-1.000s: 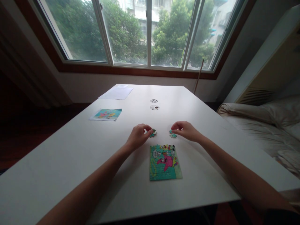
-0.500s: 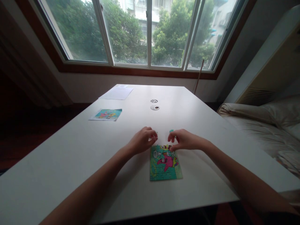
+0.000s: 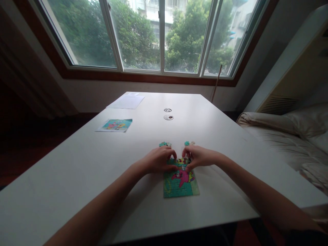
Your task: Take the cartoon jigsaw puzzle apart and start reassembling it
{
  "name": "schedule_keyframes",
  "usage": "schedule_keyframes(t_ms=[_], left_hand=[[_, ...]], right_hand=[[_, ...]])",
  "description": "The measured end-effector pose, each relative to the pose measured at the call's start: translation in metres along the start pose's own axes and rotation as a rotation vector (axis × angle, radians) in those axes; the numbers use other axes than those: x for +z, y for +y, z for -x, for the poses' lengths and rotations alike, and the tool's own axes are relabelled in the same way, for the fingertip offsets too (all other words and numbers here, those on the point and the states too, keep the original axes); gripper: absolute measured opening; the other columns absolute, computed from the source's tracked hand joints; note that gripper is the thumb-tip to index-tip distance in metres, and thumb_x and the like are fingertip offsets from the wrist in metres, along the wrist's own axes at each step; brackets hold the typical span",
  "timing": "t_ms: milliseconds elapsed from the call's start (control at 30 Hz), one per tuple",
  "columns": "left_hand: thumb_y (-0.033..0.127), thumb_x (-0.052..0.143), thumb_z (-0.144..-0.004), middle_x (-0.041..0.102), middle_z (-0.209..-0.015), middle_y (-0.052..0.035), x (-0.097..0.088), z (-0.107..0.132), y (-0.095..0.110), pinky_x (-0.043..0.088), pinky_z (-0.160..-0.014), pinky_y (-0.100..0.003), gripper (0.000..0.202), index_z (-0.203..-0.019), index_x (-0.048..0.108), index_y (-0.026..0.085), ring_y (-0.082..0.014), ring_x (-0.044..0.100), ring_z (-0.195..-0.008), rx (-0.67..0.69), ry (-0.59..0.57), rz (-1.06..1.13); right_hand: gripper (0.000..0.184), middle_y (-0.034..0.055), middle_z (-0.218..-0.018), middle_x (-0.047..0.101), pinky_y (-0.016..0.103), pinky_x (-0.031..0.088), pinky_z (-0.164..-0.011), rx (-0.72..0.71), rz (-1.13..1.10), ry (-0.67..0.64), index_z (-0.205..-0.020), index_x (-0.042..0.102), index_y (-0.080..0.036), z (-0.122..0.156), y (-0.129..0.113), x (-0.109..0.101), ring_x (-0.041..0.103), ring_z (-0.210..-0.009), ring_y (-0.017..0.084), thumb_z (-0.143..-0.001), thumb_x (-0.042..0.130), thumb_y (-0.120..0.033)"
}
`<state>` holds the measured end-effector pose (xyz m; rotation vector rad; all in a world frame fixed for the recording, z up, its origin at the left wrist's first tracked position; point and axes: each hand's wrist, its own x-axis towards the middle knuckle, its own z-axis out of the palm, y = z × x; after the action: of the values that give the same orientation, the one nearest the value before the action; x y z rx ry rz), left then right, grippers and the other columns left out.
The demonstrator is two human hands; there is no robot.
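Note:
A mostly assembled jigsaw puzzle point(image 3: 179, 186) lies flat on the white table, showing a pink cartoon starfish on green. My left hand point(image 3: 160, 160) curls over its upper left part, thumb on the picture and fingers bent at the far edge. From the other side, my right hand point(image 3: 201, 156) bends its fingers and thumb around the upper right part. Both hands cover some of the upper pieces. Any single piece under the fingertips is too small to make out. Just beyond the hands lie loose green puzzle pieces point(image 3: 165, 144) on the left and more loose pieces point(image 3: 189, 143) on the right.
On the left of the white table point(image 3: 77, 174) lies a cartoon picture sheet point(image 3: 116, 125). White paper point(image 3: 126, 101) rests at the far left corner. Two round grommets point(image 3: 168, 117) sit in the far middle. A pale sofa point(image 3: 276, 131) stands to the right.
My left hand has moved right and nearer, from the puzzle's corner onto its upper part, uncovering loose pieces behind it. My right hand has come slightly nearer and lower.

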<state>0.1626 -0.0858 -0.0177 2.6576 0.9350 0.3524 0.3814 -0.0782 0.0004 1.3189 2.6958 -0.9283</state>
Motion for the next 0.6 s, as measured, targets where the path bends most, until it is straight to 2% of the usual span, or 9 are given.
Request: schedule_keyframes(t_ms=[133, 300, 433, 600], left_hand=[[0.043, 0.064, -0.073, 0.054, -0.078, -0.0020, -0.0005, -0.0006, 0.0007, 0.037, -0.061, -0.024, 0.031, -0.092, 0.059, 0.020, -0.0161, 0.051, -0.071, -0.006, -0.011, -0.009], [0.043, 0.065, -0.071, 0.053, -0.076, -0.0010, -0.0015, -0.0008, 0.0023, 0.036, -0.059, -0.024, 0.030, -0.090, 0.058, 0.019, -0.0158, 0.050, -0.070, -0.010, -0.022, -0.015], [0.044, 0.065, -0.071, 0.053, -0.076, -0.0012, -0.0014, -0.0014, 0.0026, 0.036, -0.060, -0.024, 0.031, -0.087, 0.057, 0.019, -0.0160, 0.050, -0.070, -0.011, -0.025, -0.014], [0.043, 0.063, -0.072, 0.053, -0.079, -0.0017, 0.0000, -0.0004, 0.0001, 0.036, -0.059, -0.023, 0.032, -0.091, 0.055, 0.019, -0.0160, 0.049, -0.071, -0.021, -0.023, -0.001]], right_hand=[[0.057, 0.0043, -0.088, 0.052, 0.024, 0.038, -0.062, 0.001, -0.011, -0.016, -0.104, 0.052, -0.014, 0.0000, -0.0039, -0.0008, 0.048, -0.077, 0.016, -0.057, 0.074, -0.037], [0.053, 0.0017, -0.083, 0.051, 0.023, 0.036, -0.059, 0.007, -0.012, -0.059, -0.100, 0.053, -0.015, -0.0009, -0.0040, -0.0020, 0.047, -0.072, 0.014, -0.056, 0.074, -0.038], [0.053, 0.0011, -0.084, 0.048, 0.022, 0.034, -0.059, -0.031, -0.007, -0.045, -0.096, 0.051, -0.015, -0.0025, -0.0005, 0.0001, 0.043, -0.073, 0.013, -0.054, 0.075, -0.037], [0.046, -0.0005, -0.083, 0.046, 0.021, 0.033, -0.058, -0.069, -0.061, -0.063, -0.092, 0.045, -0.016, -0.0010, -0.0018, 0.0013, 0.040, -0.071, 0.011, -0.058, 0.072, -0.032]])
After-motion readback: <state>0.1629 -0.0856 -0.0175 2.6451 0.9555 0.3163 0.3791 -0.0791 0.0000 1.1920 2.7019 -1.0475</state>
